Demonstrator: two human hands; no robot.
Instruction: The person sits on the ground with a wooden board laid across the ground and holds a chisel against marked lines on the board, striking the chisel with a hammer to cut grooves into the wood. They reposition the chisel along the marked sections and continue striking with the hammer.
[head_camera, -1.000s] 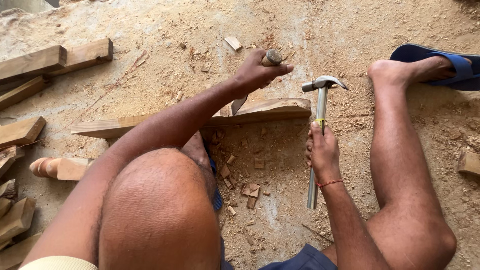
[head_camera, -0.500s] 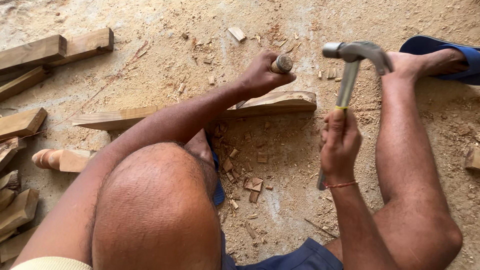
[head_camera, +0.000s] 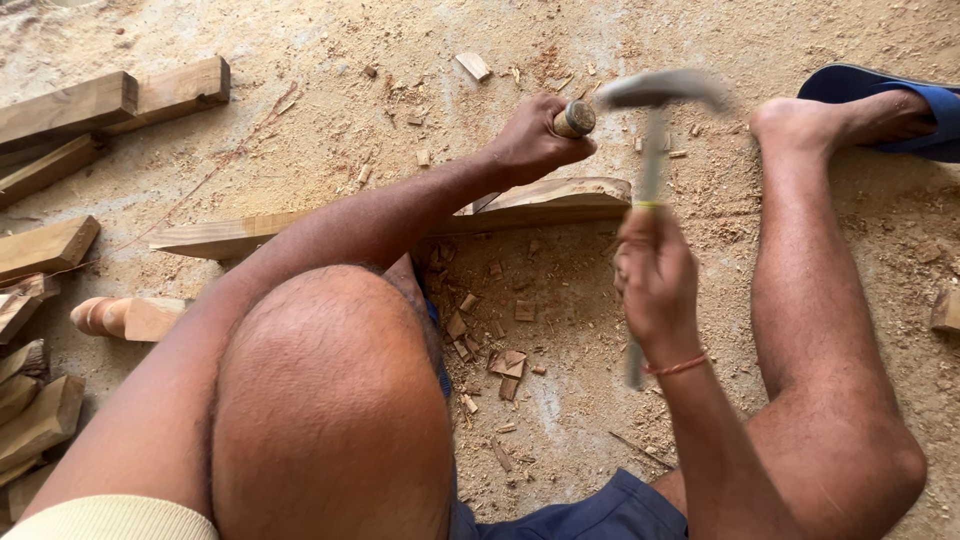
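My left hand (head_camera: 535, 140) is closed around a chisel with a round wooden handle (head_camera: 574, 119), its blade set down on a long wooden plank (head_camera: 560, 200) lying across the sawdust floor. My right hand (head_camera: 655, 275) grips the shaft of a steel claw hammer (head_camera: 655, 90). The hammer head is blurred and sits right beside the top of the chisel handle. My bare left knee fills the lower middle of the view, and my right leg stretches out to a blue sandal (head_camera: 900, 95).
Wood chips (head_camera: 505, 365) and sawdust cover the ground between my legs. Several cut wooden blocks (head_camera: 110, 100) lie at the left, more stacked at the lower left (head_camera: 30, 420). A turned wooden piece (head_camera: 115, 318) lies near my left knee.
The hammer rose high to the right, then swung left and down toward the chisel handle. My left hand and the chisel stayed on the plank.
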